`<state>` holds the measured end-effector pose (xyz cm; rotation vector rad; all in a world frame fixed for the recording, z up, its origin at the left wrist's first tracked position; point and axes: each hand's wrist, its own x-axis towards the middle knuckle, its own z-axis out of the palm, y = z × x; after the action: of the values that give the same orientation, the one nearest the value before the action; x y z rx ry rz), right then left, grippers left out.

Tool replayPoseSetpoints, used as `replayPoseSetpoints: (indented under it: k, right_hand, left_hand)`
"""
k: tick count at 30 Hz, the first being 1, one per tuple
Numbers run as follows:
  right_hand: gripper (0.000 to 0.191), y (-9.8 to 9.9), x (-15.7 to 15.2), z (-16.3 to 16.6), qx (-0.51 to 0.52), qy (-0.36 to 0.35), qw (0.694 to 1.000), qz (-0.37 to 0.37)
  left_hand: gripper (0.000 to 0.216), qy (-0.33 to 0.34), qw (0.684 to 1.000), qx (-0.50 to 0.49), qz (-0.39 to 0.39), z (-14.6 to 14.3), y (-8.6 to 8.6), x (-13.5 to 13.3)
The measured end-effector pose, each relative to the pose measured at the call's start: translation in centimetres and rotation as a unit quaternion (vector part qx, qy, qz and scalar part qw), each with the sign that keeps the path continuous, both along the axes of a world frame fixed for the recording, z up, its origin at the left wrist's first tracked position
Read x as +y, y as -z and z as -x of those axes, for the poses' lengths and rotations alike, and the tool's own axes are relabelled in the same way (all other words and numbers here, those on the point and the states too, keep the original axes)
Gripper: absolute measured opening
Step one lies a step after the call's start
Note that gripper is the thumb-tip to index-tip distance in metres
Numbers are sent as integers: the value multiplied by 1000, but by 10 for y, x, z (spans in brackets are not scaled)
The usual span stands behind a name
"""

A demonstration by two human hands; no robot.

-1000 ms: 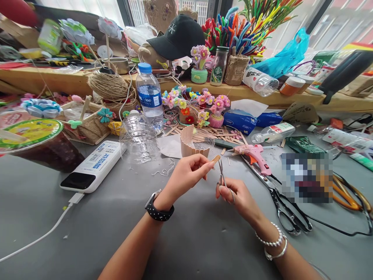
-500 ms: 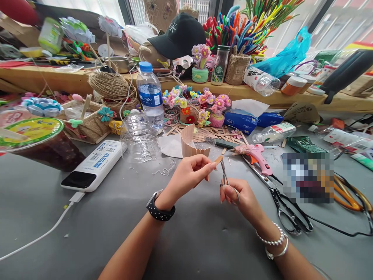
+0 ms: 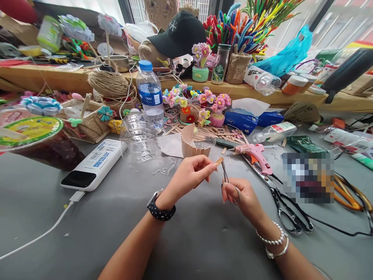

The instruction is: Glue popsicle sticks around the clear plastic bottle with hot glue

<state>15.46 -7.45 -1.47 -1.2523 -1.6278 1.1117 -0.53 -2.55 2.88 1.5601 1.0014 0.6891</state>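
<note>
My left hand (image 3: 189, 175) pinches a short wooden stick (image 3: 218, 160), its rounded tip poking out to the right. My right hand (image 3: 237, 195) grips small metal scissors (image 3: 224, 172), fingers in the loops, blades pointing up at the stick's tip. Both hands hover over the grey table (image 3: 186, 241). Just behind them stands a small cup built of wooden sticks (image 3: 192, 144).
A pink glue gun (image 3: 254, 152) and large black scissors (image 3: 287, 212) lie to the right. A white power bank (image 3: 93, 165) with cable, a clear crushed bottle (image 3: 139, 135) and a water bottle (image 3: 150, 93) are to the left. Craft flowers, twine and pipe cleaners crowd the back.
Both hands have drifted slightly right and down. The scissors stay at the stick's tip.
</note>
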Motion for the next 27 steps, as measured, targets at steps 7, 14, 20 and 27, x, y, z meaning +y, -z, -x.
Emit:
replayPoseSetpoints:
  k: [7, 14, 20, 27]
  right_hand:
    - [53, -1, 0, 1, -22, 36, 999, -12]
    - [50, -1, 0, 1, -19, 44, 999, -2]
    - [51, 4, -1, 1, 28, 34, 998, 41]
    - [50, -2, -1, 4, 13, 52, 998, 43]
  left_hand:
    - [28, 0, 1000, -6, 0, 0, 2, 0]
    - [27, -7, 1000, -2, 2, 0, 1, -1]
    - [28, 1, 1000, 3, 8, 1, 0, 0]
    - [30, 2, 999, -17, 42, 2, 0, 0]
